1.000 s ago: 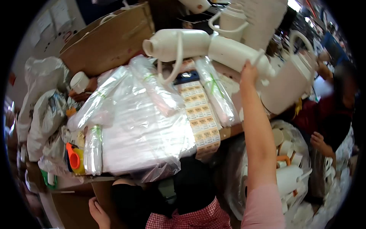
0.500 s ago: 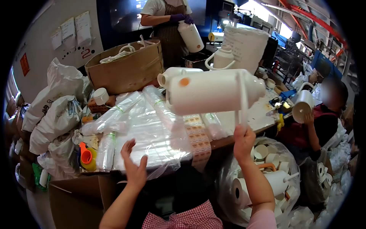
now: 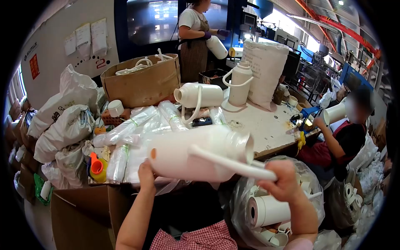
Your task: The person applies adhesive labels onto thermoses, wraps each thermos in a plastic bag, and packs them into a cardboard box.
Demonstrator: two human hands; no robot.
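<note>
A white thermos jug with an orange dot near its base lies sideways in the air before me, slightly blurred. My right hand is closed round its swing handle, to the right of the open neck. At the base end, my left hand holds the jug from the left, with some fingers hidden by it. Beneath and behind the jug, clear plastic bags are spread over the table. A second jug rests on its side farther back, its handle toward me.
Another jug stands upright beside a tall white sack. A cardboard box of handles is at the back left. An open carton sits below left, a bag of white parts below right. Two people work nearby, one holding a jug.
The jug has come lower and nearer, its neck now tipped down to the right. My left hand, apart from it before, has moved onto its base. The person at the back has turned right.
</note>
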